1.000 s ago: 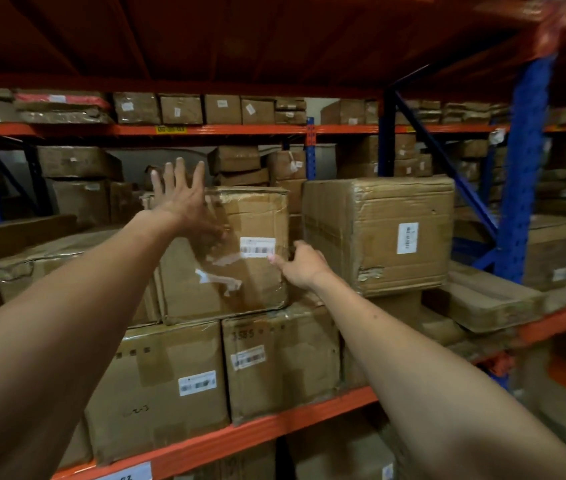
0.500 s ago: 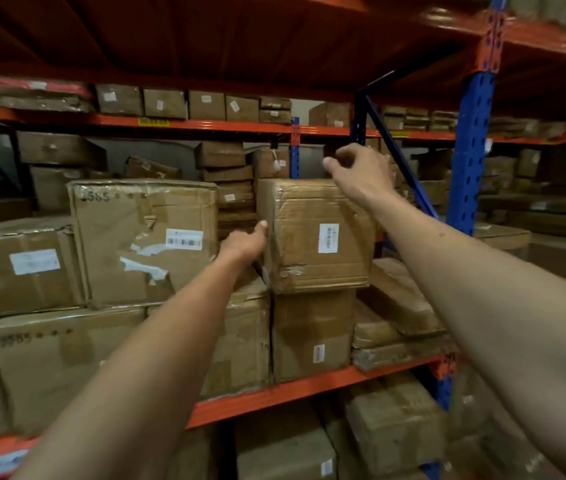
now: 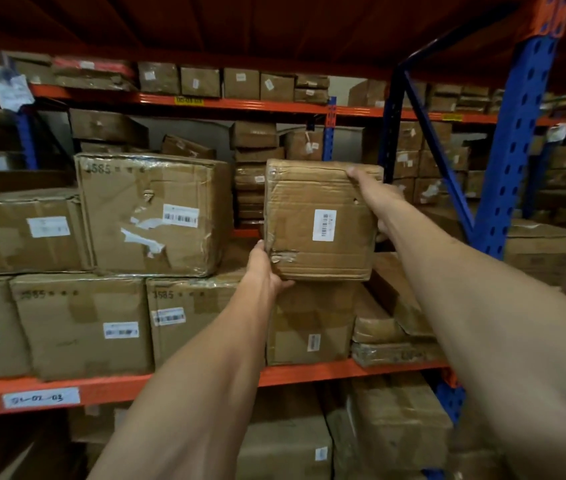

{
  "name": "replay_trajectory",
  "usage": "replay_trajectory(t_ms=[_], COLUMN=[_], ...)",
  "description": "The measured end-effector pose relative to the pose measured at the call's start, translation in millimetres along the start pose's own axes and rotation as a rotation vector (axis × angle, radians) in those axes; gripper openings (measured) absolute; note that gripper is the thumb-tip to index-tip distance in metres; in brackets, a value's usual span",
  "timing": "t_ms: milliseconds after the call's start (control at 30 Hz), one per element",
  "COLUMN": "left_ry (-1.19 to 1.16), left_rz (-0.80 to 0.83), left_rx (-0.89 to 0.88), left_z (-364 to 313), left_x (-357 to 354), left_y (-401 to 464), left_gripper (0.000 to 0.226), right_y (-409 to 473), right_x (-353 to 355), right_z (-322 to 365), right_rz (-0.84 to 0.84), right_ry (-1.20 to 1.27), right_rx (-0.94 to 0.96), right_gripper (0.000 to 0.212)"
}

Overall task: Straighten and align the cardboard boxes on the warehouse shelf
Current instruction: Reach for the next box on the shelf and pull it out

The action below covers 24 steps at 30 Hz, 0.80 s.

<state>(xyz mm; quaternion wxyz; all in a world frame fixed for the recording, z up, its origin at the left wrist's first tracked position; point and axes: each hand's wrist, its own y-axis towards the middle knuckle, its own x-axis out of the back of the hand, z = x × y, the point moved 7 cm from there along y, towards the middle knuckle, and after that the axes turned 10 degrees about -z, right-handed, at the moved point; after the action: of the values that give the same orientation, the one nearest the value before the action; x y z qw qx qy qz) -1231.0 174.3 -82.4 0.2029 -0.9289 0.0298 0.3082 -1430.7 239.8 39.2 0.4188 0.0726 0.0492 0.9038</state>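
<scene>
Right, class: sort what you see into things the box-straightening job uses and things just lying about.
In use: small taped box, left hand, right hand, large crumpled box.
Lying about: blue upright, handwritten shelf label, loose paper tag.

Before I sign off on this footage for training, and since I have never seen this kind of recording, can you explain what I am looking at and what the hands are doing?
There is one picture, from a wide-angle camera worn on a person's head, looking forward along both bare arms. No machine is involved. The person faces a warehouse shelf with orange beams and blue posts, stacked with taped cardboard boxes. Both hands grip one small box with a white barcode label: the left hand at its lower left corner, the right hand around its upper right edge. Beside it sits a larger box marked 1585, with torn tape. Whether the small box is lifted or resting cannot be told.
</scene>
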Motion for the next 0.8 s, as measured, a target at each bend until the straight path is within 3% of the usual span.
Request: replay_trajectory(t_ms=[133, 200, 333, 533, 700, 800], left_ry=[-0.065, -0.11, -0.366, -0.549, -0.603, -0.592], left_rz=[0.007, 0.004, 0.039, 0.272, 0.294, 0.28], left_rx=[-0.003, -0.014, -0.025, 0.043, 0.025, -0.022], left_z=[1, 3, 17, 29, 35, 22], left_x=[18, 33, 58, 62, 61, 50], left_y=[-22, -29, -19, -15, -12, -12], left_gripper=[0.048, 0.056, 0.063, 0.062, 0.074, 0.064], right_y=[-28, -48, -75, -68, -54, -48], right_x=[23, 28, 18, -2, -8, 4], right_z=[11, 23, 57, 75, 76, 71], right_rz=[-0.021, 0.034, 0.056, -0.045, -0.067, -0.102], right_ry=[-0.108, -0.167, -0.187, -0.658, -0.662, -0.603], right_rx=[0.045, 0.066, 0.142, 0.274, 0.272, 0.246], right_gripper=[0.108, 0.104, 0.124, 0.103, 0.096, 0.099])
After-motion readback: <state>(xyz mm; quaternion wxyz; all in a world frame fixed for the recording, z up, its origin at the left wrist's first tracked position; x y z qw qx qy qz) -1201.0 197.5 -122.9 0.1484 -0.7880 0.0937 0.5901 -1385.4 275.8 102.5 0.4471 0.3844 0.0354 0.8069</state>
